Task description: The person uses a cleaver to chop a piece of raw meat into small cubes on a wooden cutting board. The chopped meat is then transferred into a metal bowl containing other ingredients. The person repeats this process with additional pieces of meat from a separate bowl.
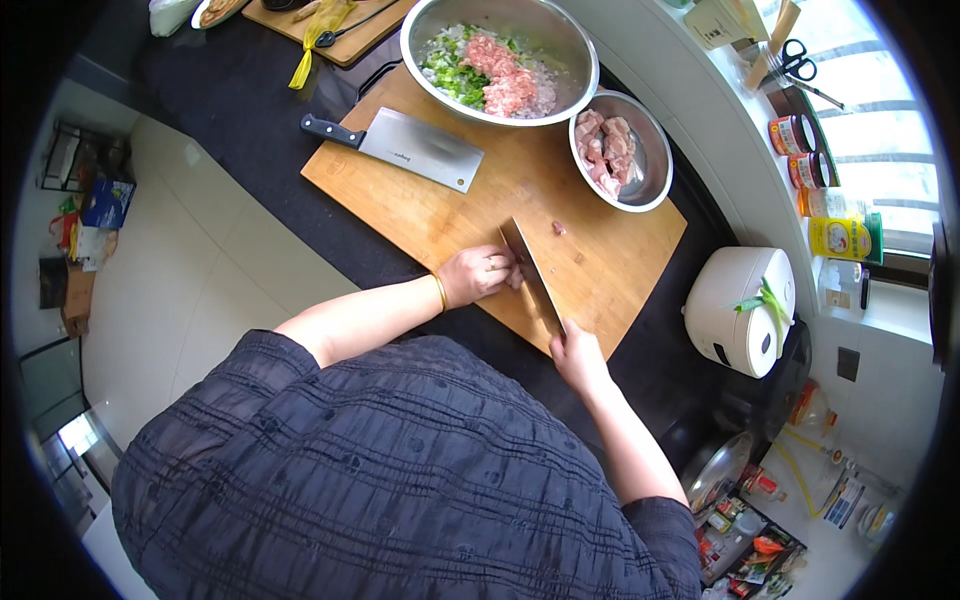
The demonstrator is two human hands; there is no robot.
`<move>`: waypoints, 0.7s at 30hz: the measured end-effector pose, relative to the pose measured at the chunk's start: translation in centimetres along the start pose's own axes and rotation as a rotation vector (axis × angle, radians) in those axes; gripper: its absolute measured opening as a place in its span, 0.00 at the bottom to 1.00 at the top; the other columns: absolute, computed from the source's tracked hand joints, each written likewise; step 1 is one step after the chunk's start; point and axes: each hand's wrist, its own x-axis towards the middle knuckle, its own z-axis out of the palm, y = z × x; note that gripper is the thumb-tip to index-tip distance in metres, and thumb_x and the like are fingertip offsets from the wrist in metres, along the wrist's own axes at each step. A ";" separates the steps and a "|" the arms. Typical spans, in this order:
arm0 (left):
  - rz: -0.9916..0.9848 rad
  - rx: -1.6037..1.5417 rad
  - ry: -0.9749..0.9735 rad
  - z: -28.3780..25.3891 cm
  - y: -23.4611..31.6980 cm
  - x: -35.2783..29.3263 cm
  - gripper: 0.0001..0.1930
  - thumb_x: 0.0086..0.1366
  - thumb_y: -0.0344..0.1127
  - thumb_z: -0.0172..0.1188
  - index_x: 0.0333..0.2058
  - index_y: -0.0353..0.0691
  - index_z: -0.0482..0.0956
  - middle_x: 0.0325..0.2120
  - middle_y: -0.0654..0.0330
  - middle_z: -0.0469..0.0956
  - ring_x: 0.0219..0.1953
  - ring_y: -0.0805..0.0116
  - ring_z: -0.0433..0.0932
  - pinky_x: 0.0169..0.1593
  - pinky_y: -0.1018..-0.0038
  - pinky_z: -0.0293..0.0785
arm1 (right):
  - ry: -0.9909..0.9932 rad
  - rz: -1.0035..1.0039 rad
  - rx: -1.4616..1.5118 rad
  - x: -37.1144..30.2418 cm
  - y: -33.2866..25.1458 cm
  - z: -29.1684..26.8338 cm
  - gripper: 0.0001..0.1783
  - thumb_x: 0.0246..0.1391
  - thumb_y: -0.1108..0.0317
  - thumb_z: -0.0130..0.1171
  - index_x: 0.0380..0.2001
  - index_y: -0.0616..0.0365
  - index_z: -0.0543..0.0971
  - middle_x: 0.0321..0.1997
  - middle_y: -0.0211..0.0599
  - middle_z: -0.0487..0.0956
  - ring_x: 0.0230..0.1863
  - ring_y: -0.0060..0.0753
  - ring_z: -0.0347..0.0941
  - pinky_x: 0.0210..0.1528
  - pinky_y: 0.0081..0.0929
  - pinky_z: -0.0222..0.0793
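Observation:
On a wooden cutting board [610,270], my left hand [473,275] is closed over a small piece of raw meat [515,277], fingertips curled beside a blade. My right hand [580,355] grips the handle of a kitchen knife [535,277], its blade edge-down against the meat. A small meat scrap [559,228] lies on the board beyond the knife. Farther back rests a cleaver [425,148] with a black handle, lying flat and untouched.
At the board's far edge stand a large steel bowl [590,75] of minced meat and chopped greens and a smaller steel bowl [664,165] with raw meat chunks. A white rice cooker [722,310] with a green onion [768,303] on it is at right. Jars [792,134] line the windowsill.

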 end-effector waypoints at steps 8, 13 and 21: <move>0.043 0.037 -0.028 0.1 0.3 -0.2 0.11 0.45 0.30 0.61 0.31 0.39 0.76 0.31 0.63 0.76 0.37 0.64 0.75 0.39 0.73 0.74 | 0.303 -0.139 0.166 6.5 -2.3 2.9 0.10 0.50 0.67 0.49 0.31 0.63 0.74 0.25 0.56 0.75 0.28 0.56 0.73 0.34 0.42 0.69; 0.026 0.006 0.051 -0.9 0.8 -0.3 0.13 0.46 0.28 0.62 0.34 0.38 0.77 0.31 0.62 0.76 0.34 0.65 0.76 0.38 0.73 0.74 | 0.238 0.137 0.339 3.5 -1.8 -0.7 0.11 0.50 0.67 0.48 0.30 0.64 0.75 0.23 0.50 0.76 0.26 0.46 0.75 0.32 0.33 0.69; 0.043 0.096 -0.028 -0.7 0.5 -1.1 0.12 0.47 0.28 0.57 0.34 0.39 0.77 0.32 0.63 0.76 0.36 0.65 0.75 0.39 0.73 0.74 | 0.065 -0.001 0.003 -2.2 -2.4 -2.5 0.08 0.48 0.67 0.49 0.26 0.62 0.72 0.21 0.55 0.73 0.27 0.55 0.72 0.32 0.43 0.68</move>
